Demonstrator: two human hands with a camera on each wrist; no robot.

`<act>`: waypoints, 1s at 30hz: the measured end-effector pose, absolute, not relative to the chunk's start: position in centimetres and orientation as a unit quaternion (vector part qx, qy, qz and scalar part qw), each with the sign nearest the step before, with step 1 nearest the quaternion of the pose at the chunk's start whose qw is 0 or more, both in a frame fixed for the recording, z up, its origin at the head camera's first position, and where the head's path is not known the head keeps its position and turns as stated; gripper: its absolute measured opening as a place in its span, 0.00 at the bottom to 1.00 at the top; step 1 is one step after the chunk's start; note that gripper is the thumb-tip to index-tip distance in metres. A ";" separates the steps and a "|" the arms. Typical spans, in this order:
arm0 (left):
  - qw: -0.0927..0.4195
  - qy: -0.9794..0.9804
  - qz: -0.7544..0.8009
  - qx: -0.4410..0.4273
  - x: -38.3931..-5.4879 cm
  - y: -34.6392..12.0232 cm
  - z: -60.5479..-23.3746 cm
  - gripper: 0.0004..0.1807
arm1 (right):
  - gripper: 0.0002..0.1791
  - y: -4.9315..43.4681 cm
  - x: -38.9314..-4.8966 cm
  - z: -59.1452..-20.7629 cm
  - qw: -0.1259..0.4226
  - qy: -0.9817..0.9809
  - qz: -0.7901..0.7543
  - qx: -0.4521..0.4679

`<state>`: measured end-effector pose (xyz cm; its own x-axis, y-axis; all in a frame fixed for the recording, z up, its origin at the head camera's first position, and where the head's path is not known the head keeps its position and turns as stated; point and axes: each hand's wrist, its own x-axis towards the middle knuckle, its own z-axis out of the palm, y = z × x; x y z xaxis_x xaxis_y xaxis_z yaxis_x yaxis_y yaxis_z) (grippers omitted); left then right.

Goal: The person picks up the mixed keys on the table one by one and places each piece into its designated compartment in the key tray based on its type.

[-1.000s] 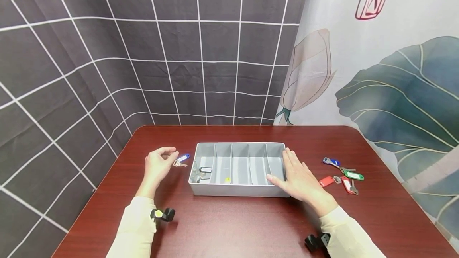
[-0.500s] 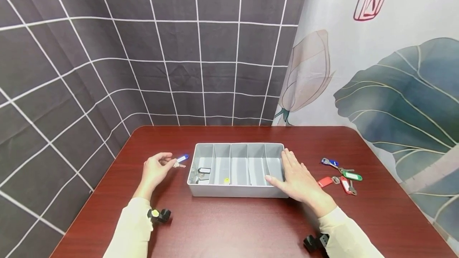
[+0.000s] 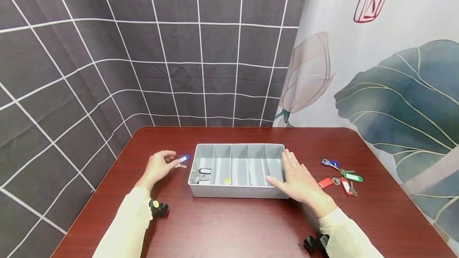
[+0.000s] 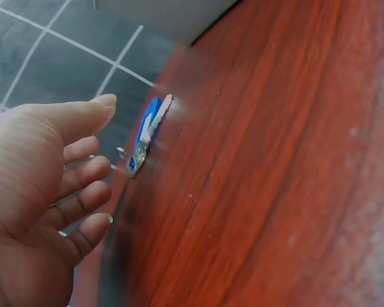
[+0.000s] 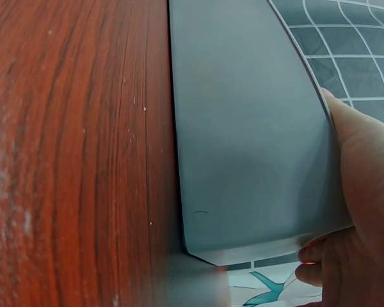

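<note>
My left hand is beside a key with a blue tag, left of the tray. In the left wrist view the thumb and loosely bent fingers stand apart, and the key lies on the table just beyond the fingertips, its ring toward the fingers. My right hand grips the right end of a grey divided tray, thumb over the front rim and fingers along the end wall. The right wrist view shows the tray's smooth outer wall, with the fingertips partly hidden behind its end.
The tray's leftmost compartment holds keys with a black-rimmed tag; a yellow tag is in the neighbouring one. On the right lie keys with a blue tag, a green tag and red tags. A grid-patterned curtain hangs behind the table.
My left wrist has shifted slightly left and away from me, and the thumb now covers more of the key ring in the head view. The right hand and tray stay in place.
</note>
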<state>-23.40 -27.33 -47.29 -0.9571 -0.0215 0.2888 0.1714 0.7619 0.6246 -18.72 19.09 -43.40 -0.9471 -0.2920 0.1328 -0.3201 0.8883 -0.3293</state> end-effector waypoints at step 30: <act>0.110 -0.939 -0.322 -0.050 -24.2 -27.3 -48.2 0.24 | 0.65 19.2 -18.7 -43.4 0.047 -0.970 0.176 0.160</act>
